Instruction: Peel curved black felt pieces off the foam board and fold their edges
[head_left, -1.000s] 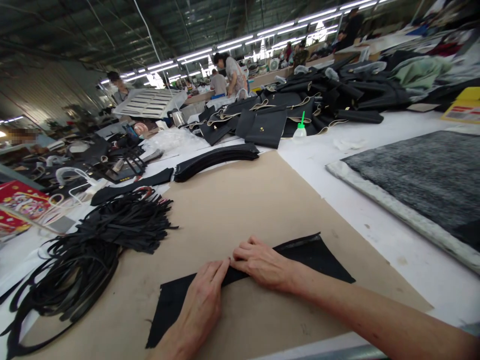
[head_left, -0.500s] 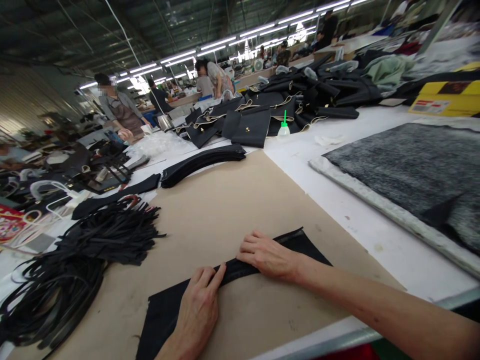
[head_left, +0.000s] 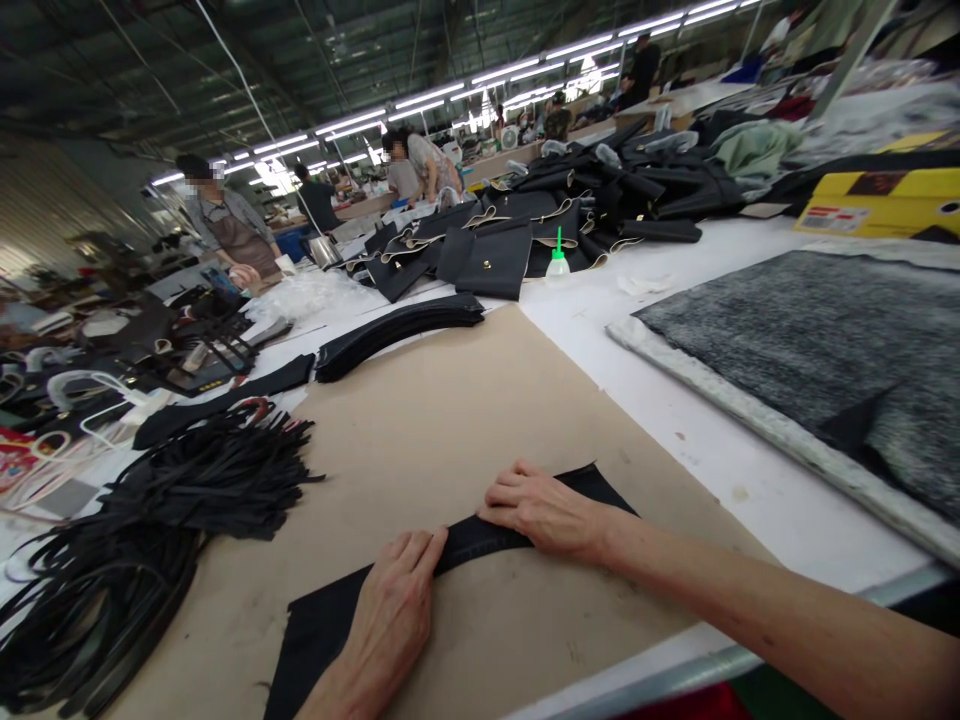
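A long black leather piece (head_left: 480, 540) lies on the brown cardboard sheet (head_left: 435, 410) at the near edge of the table. My left hand (head_left: 394, 610) lies flat on its left part, fingers stretched along the upper folded edge. My right hand (head_left: 544, 510) presses on its right part, fingers together and slightly curled over the same edge. Both hands hold nothing; they push down on the leather piece.
A heap of black leather strips (head_left: 157, 510) lies at the left. Curved black pieces (head_left: 397, 325) are stacked beyond the cardboard. A glue bottle with a green cap (head_left: 556, 262) stands before piled black bag parts (head_left: 570, 210). A grey felt mat (head_left: 825, 340) lies right. People work at far tables.
My two hands have drawn apart along the folded edge: the left slid toward me and left, the right moved slightly right. The view shifted a little left.
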